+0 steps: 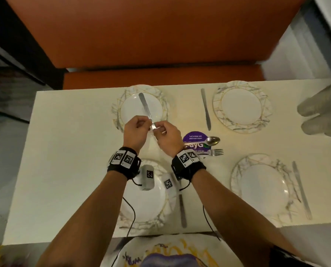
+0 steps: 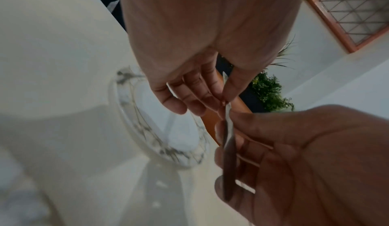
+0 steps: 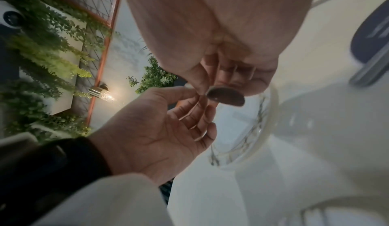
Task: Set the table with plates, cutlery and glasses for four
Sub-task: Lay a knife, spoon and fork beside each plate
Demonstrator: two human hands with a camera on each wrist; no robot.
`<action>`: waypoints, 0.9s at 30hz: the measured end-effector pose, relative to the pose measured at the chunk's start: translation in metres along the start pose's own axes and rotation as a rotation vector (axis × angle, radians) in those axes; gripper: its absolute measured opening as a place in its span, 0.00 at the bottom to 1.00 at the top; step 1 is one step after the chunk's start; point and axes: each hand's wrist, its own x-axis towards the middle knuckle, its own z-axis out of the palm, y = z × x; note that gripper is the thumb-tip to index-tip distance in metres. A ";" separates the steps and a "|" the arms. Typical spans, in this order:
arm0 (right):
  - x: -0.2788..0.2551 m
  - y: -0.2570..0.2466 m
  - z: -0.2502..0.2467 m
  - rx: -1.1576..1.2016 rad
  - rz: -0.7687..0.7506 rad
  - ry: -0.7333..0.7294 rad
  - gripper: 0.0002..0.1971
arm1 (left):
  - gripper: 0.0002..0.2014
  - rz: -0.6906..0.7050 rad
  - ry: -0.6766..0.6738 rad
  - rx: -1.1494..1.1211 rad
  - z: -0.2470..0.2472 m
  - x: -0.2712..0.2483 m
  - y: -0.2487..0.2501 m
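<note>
A silver table knife is held above the far-left marbled plate, blade pointing away from me. My left hand pinches it between thumb and forefinger, and my right hand grips the handle end just beside it. The left wrist view shows the knife edge-on between both hands, above the plate. Its rounded end shows in the right wrist view. Three more plates lie far right, near left and near right.
Knives lie beside the far-right plate, the near-left plate and the near-right plate. A spoon and a fork rest on a purple round sticker. A grey gloved hand reaches in at the right. An orange bench stands behind the table.
</note>
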 end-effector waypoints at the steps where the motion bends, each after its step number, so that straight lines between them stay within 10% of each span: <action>1: -0.003 -0.006 0.014 -0.004 0.001 -0.004 0.09 | 0.04 -0.005 -0.004 0.008 -0.016 0.004 -0.001; 13: 0.002 -0.007 0.079 -0.114 0.062 -0.147 0.09 | 0.10 -0.116 0.081 0.290 -0.144 0.089 -0.037; 27: 0.028 0.013 0.065 -0.168 0.158 -0.098 0.12 | 0.10 -0.153 0.024 0.741 -0.142 0.127 -0.050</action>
